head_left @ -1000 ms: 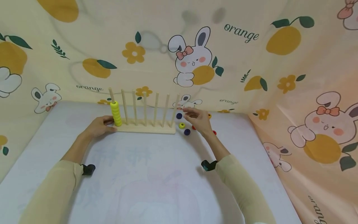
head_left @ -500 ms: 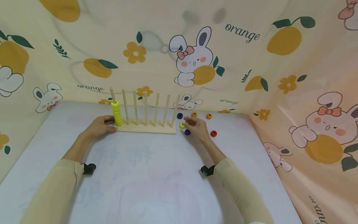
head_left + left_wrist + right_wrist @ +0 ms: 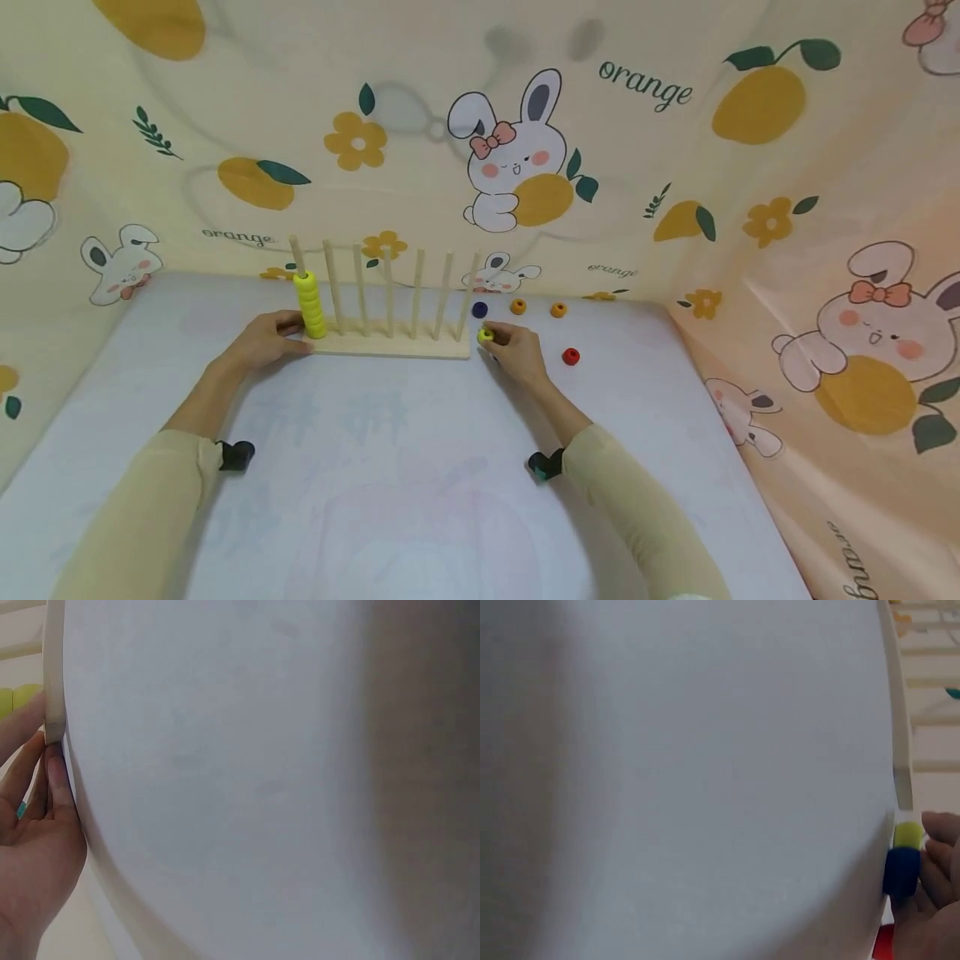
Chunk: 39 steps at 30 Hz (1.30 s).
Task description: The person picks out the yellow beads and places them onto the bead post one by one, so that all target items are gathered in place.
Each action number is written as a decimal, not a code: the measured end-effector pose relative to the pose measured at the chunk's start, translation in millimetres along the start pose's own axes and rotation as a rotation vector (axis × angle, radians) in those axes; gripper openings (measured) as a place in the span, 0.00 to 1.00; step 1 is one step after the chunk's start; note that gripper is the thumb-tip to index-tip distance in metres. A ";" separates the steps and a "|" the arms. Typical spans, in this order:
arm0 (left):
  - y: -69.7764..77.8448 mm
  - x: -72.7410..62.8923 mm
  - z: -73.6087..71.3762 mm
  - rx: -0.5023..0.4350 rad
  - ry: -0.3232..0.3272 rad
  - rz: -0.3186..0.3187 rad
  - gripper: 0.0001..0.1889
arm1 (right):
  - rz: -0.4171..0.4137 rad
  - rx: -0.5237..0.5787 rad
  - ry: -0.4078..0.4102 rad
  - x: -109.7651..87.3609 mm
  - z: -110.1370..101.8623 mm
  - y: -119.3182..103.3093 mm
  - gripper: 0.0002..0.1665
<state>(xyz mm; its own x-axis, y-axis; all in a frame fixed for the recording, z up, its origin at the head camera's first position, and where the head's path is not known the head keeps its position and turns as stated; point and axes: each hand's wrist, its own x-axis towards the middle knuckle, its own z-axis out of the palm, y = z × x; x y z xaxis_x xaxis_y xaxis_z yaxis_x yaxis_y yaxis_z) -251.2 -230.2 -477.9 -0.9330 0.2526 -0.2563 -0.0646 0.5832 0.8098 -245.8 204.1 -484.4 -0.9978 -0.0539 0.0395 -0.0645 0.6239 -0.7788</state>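
A wooden peg rack (image 3: 390,344) with a row of upright pegs stands at the back of the table. Its leftmost peg carries a stack of yellow beads (image 3: 309,304); the other pegs are bare. My left hand (image 3: 260,340) grips the rack's left end, thumb in front and fingers behind, and in the left wrist view the hand (image 3: 41,851) is at the base's end. Just off the rack's right end, my right hand (image 3: 517,354) pinches a loose yellow bead (image 3: 486,335) at the table. A dark blue bead (image 3: 901,871) sits beside that hand, mostly hidden in the head view.
Another dark blue bead (image 3: 480,310) lies behind the right hand. Two orange beads (image 3: 518,307) and a red bead (image 3: 572,357) lie farther right on the white table (image 3: 375,483). A printed cloth (image 3: 420,192) hangs close behind the rack.
My right hand has come down and leftward from over the orange and red beads to the yellow bead, its fingers now closed around it. My left hand stays on the rack.
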 end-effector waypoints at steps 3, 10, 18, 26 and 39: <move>-1.3 -1.2 -0.4 0.008 0.005 0.001 0.40 | -0.014 -0.027 0.030 -0.4 4.4 -1.7 0.23; -1.1 -2.5 -0.2 0.013 0.008 0.011 0.39 | -0.038 -0.064 0.106 1.3 10.5 -1.6 0.22; -4.7 -5.1 3.9 -0.001 -0.009 0.008 0.40 | 0.000 -0.062 0.134 0.5 10.0 -0.7 0.19; -6.1 -4.3 4.3 -0.005 -0.008 0.006 0.41 | -0.039 0.051 0.141 0.6 -3.7 -10.0 0.16; 2.5 -2.0 0.4 0.007 0.001 -0.006 0.40 | -0.138 0.115 0.136 3.5 -34.3 -43.3 0.18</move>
<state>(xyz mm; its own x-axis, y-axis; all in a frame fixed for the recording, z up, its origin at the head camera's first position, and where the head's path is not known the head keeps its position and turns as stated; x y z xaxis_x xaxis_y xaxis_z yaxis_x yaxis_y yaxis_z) -249.4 -229.0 -475.6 -0.9331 0.2484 -0.2601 -0.0673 0.5898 0.8047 -247.1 203.6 -429.0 -0.9732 -0.0219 0.2289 -0.2061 0.5246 -0.8260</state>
